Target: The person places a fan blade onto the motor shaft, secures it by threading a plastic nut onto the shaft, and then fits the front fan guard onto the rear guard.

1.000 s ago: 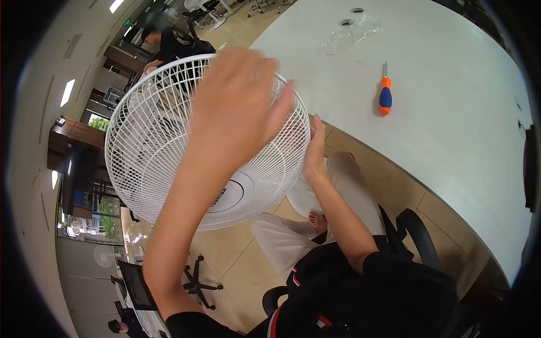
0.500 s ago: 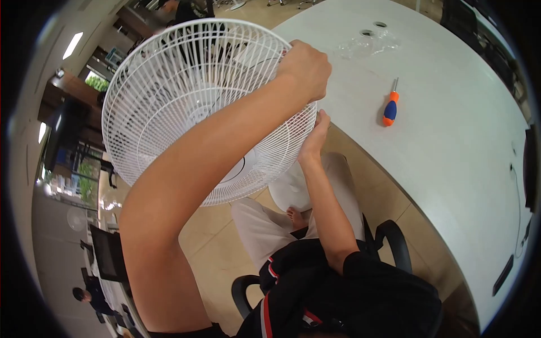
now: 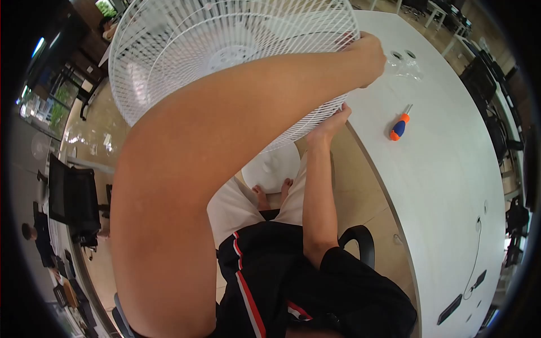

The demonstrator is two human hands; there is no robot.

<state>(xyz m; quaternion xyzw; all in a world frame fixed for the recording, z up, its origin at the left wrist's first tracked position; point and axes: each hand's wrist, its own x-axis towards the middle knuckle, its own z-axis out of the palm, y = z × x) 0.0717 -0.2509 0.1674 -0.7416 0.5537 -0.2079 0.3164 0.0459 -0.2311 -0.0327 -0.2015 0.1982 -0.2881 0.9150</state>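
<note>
A large round white wire fan guard (image 3: 163,62) is held up in front of me, tilted, its upper edge cut off by the frame. My left arm reaches across it, hiding much of its lower part. My left hand (image 3: 367,61) is closed around the guard's right rim, fingers mostly turned away from view. Below it, my right hand (image 3: 331,125) grips the lower right rim from underneath, its fingers partly hidden. On the floor by my feet stands a round white fan base (image 3: 273,169).
A white table (image 3: 439,186) curves along my right side. A screwdriver (image 3: 400,127) with an orange and blue handle lies on it, near clear plastic wrapping (image 3: 407,70). Black office chairs (image 3: 73,197) stand at left; a person (image 3: 42,243) sits beyond.
The view has shifted. In it, the fan guard and both hands appear higher and further right, and more of the white base shows. Both hands keep hold of the rim.
</note>
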